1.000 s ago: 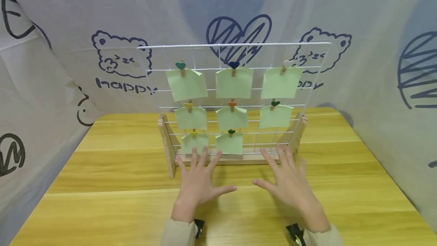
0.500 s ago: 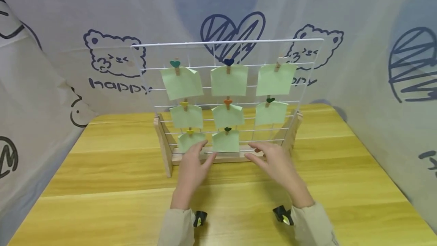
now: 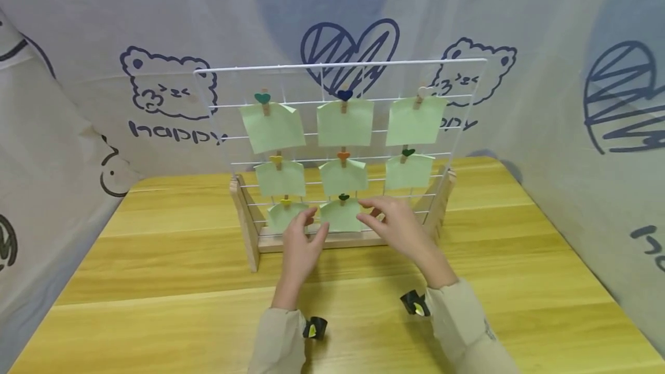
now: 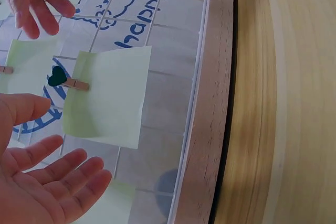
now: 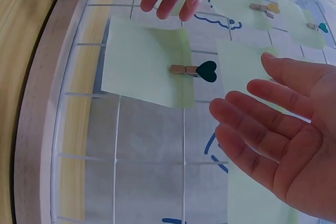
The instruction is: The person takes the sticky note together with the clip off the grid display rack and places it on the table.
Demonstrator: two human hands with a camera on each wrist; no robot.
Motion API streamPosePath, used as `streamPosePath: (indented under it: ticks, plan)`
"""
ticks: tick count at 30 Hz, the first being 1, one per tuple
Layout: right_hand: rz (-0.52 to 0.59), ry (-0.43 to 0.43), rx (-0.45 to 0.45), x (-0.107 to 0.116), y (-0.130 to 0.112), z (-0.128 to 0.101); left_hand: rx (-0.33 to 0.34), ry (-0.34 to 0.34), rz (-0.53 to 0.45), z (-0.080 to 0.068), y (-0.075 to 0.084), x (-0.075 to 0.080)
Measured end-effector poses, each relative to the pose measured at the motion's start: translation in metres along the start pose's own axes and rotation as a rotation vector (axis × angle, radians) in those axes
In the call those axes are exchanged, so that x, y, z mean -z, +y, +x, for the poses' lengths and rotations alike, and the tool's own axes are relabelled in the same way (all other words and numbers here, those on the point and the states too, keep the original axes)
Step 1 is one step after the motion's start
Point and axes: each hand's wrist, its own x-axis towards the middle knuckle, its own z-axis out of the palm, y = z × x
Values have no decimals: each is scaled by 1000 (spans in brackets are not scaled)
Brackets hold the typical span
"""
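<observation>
Your wire rack (image 3: 470, 109) stands upright on the table (image 3: 156, 258), near its back edge, with the curtain (image 3: 545, 45) behind it. Notes hang on it in three rows, each under a clip. Your left hand (image 3: 300, 244) is in front of the bottom row, left of the bottom middle note (image 3: 340, 216), and your right hand (image 3: 397, 227) is just right of it.
</observation>
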Motion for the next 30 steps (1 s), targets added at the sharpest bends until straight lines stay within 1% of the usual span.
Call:
streamPosePath:
  ticks: [5, 11, 19, 22, 30]
  plan:
    - [-26, -17, 12, 1, 0, 8, 3, 23, -44, 3, -1, -3]
    - [-47, -78, -26, 1, -1, 16, 18, 25, -89, 6, -2, -7]
    - [-84, -108, -65, -1, -3, 24, 21, 62, -113, 10, -3, -11]
    - [-98, -117, -66, -2, -2, 28, 23, 74, -115, 12, -5, -12]
    - [-166, -120, -26, -7, 1, 37, 36, 104, -128, 14, -8, -14]
